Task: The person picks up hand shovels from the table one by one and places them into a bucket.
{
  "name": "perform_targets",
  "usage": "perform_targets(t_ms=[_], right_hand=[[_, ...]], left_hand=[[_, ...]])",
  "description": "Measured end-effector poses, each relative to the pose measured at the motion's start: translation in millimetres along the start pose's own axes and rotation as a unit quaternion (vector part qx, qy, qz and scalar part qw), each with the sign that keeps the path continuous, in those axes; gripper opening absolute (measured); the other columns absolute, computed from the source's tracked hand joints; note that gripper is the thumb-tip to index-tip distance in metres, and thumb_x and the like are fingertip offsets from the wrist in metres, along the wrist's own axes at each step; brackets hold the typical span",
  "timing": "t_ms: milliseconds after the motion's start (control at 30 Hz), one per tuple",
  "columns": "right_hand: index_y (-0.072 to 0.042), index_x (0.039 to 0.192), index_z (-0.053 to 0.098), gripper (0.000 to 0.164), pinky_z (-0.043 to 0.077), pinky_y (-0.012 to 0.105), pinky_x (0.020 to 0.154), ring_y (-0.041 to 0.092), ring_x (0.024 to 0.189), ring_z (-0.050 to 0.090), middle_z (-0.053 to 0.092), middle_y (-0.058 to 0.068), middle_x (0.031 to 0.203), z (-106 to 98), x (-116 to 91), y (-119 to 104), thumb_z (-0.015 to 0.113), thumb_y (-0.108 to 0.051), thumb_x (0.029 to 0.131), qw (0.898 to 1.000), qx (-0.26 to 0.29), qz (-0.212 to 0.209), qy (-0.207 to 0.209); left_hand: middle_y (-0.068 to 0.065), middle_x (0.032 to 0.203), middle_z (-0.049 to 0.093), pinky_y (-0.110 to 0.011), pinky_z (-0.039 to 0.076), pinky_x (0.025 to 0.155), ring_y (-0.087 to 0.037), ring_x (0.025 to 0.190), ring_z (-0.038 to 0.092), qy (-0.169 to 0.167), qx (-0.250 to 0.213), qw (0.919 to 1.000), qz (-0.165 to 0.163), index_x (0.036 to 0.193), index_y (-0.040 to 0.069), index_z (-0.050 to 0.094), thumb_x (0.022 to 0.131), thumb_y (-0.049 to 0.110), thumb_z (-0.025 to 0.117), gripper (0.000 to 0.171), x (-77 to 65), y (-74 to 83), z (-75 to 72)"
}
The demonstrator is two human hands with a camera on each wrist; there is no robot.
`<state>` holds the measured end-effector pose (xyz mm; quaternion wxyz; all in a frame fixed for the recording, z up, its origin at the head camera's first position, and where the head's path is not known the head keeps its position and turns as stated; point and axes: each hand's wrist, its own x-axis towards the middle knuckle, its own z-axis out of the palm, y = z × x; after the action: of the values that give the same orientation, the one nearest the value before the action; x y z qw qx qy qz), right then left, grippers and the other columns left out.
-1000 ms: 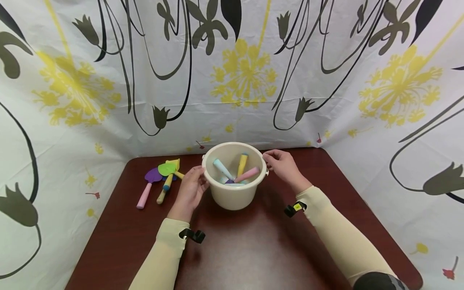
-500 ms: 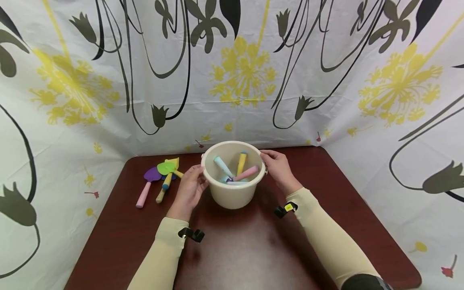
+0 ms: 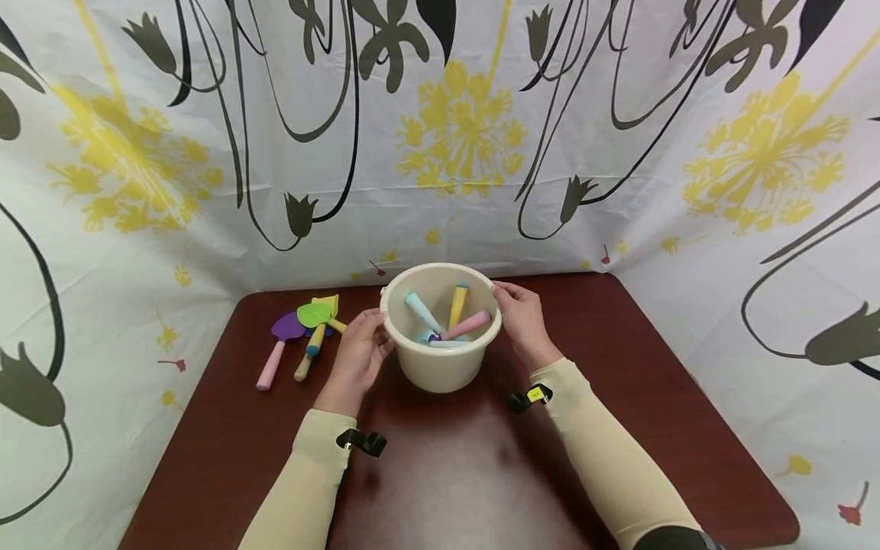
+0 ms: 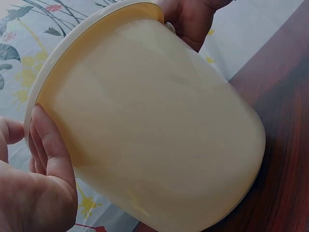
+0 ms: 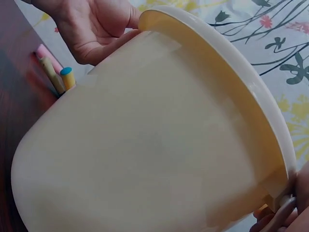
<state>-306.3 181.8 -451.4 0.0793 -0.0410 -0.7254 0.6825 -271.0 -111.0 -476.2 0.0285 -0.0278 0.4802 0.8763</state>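
A cream bucket (image 3: pixel 440 370) stands near the back of the dark red table. My left hand (image 3: pixel 357 359) holds its rim at the left; in the left wrist view the fingers (image 4: pixel 50 145) curl against the wall just under the lip. On the opposite side my right hand (image 3: pixel 524 321) grips the rim, and only part of it shows at the lower right corner of the right wrist view. Inside the bucket lean a light blue handle (image 3: pixel 422 313), a yellow handle (image 3: pixel 458 307) and a pink handle (image 3: pixel 467 325). What they belong to is mostly hidden.
Left of the bucket lie toy shovels: a purple one (image 3: pixel 287 327) with a pink handle, a green one (image 3: pixel 314 315) and a yellow piece (image 3: pixel 331 303), partly overlapping. A patterned white curtain (image 3: pixel 467 229) encloses the table (image 3: pixel 440 473) behind and at both sides.
My right hand has closed in from beside the bucket onto its right rim, with the forearm shifting left. The left hand keeps its hold. The bucket appears slightly higher in view, as does the background.
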Motion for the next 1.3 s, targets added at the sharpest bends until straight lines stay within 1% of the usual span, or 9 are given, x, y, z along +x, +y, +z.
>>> perform_targets(t_ms=[200, 467, 733, 867, 1000, 1067, 1133, 1200, 1300], right_hand=[[0.000, 0.139, 0.074, 0.037, 0.061, 0.022, 0.084, 0.025, 0.118, 0.073, 0.073, 0.021, 0.137, 3.5, -0.7, 1.7, 0.065, -0.025, 0.112, 1.000, 0.012, -0.003, 0.021], [-0.001, 0.139, 0.075, 0.037, 0.061, 0.025, 0.088, 0.027, 0.124, 0.071, 0.073, 0.019, 0.139, 5.8, 0.6, 0.2, 0.065, -0.024, 0.112, 1.000, 0.016, 0.001, 0.025], [-0.003, 0.138, 0.077, 0.036, 0.061, 0.023, 0.086, 0.026, 0.125, 0.071, 0.072, 0.017, 0.141, 5.8, 0.2, -1.5, 0.066, -0.024, 0.111, 1.000, 0.012, 0.006, 0.026], [-0.003, 0.139, 0.076, 0.036, 0.061, 0.023, 0.087, 0.026, 0.126, 0.070, 0.072, 0.017, 0.142, 5.2, -0.1, -1.7, 0.065, -0.023, 0.111, 1.000, 0.013, 0.008, 0.027], [-0.002, 0.138, 0.076, 0.036, 0.061, 0.023, 0.088, 0.026, 0.127, 0.070, 0.072, 0.018, 0.142, 5.6, 0.4, -2.0, 0.065, -0.022, 0.111, 1.000, 0.012, 0.006, 0.028], [-0.002, 0.138, 0.077, 0.035, 0.060, 0.023, 0.088, 0.026, 0.127, 0.070, 0.072, 0.018, 0.141, 6.0, 0.1, -2.2, 0.065, -0.022, 0.111, 1.000, 0.010, 0.004, 0.029], [-0.002, 0.138, 0.077, 0.035, 0.061, 0.024, 0.089, 0.027, 0.127, 0.070, 0.073, 0.018, 0.141, 6.5, -0.3, -2.6, 0.065, -0.022, 0.111, 1.000, 0.011, 0.002, 0.028], [-0.002, 0.137, 0.077, 0.035, 0.061, 0.025, 0.089, 0.027, 0.127, 0.071, 0.073, 0.018, 0.141, 6.7, -0.6, -2.8, 0.065, -0.022, 0.111, 1.000, 0.011, 0.001, 0.028], [-0.002, 0.137, 0.077, 0.035, 0.061, 0.024, 0.089, 0.027, 0.127, 0.071, 0.073, 0.018, 0.140, 6.3, -1.0, -2.3, 0.065, -0.022, 0.111, 0.999, 0.014, -0.001, 0.030]], left_hand=[[-0.014, 0.114, 0.066, -0.023, 0.058, 0.078, -0.016, 0.088, 0.061, 0.003, -0.001, 1.0000, -0.004, 0.133, -0.003, 0.059, 0.113, 0.020, 0.063, 0.030, 1.4, -1.3, -0.5], [-0.019, 0.123, 0.062, -0.023, 0.059, 0.078, -0.016, 0.090, 0.061, 0.006, 0.002, 1.0000, -0.006, 0.137, -0.003, 0.059, 0.113, 0.020, 0.062, 0.033, 1.0, 0.6, -0.4], [-0.019, 0.122, 0.061, -0.024, 0.059, 0.079, -0.016, 0.090, 0.060, 0.008, 0.016, 0.9998, -0.009, 0.137, -0.004, 0.058, 0.113, 0.020, 0.062, 0.034, 2.5, 1.4, -2.3], [-0.018, 0.121, 0.062, -0.026, 0.060, 0.083, -0.017, 0.092, 0.062, 0.007, 0.054, 0.9984, -0.012, 0.137, -0.003, 0.059, 0.113, 0.022, 0.063, 0.035, 3.9, 3.8, -4.2], [-0.014, 0.120, 0.067, -0.029, 0.063, 0.087, -0.019, 0.094, 0.067, 0.014, 0.146, 0.9891, -0.010, 0.133, 0.002, 0.062, 0.113, 0.032, 0.064, 0.035, 4.2, 10.2, -9.3], [-0.014, 0.117, 0.068, -0.034, 0.065, 0.089, -0.022, 0.096, 0.070, 0.023, 0.212, 0.9769, 0.006, 0.132, 0.004, 0.063, 0.114, 0.037, 0.062, 0.038, 4.0, 14.5, -13.4], [-0.015, 0.115, 0.068, -0.039, 0.066, 0.090, -0.026, 0.097, 0.071, 0.033, 0.283, 0.9581, 0.032, 0.131, 0.004, 0.063, 0.115, 0.038, 0.060, 0.038, 5.4, 19.2, -19.6], [-0.015, 0.114, 0.068, -0.044, 0.065, 0.091, -0.029, 0.101, 0.070, 0.042, 0.376, 0.9232, 0.067, 0.129, 0.005, 0.064, 0.115, 0.036, 0.060, 0.034, 8.5, 24.0, -27.3], [-0.015, 0.117, 0.070, -0.050, 0.061, 0.093, -0.032, 0.108, 0.069, 0.036, 0.507, 0.8545, 0.105, 0.128, 0.007, 0.065, 0.112, 0.028, 0.061, 0.027, 16.5, 28.8, -39.0]])
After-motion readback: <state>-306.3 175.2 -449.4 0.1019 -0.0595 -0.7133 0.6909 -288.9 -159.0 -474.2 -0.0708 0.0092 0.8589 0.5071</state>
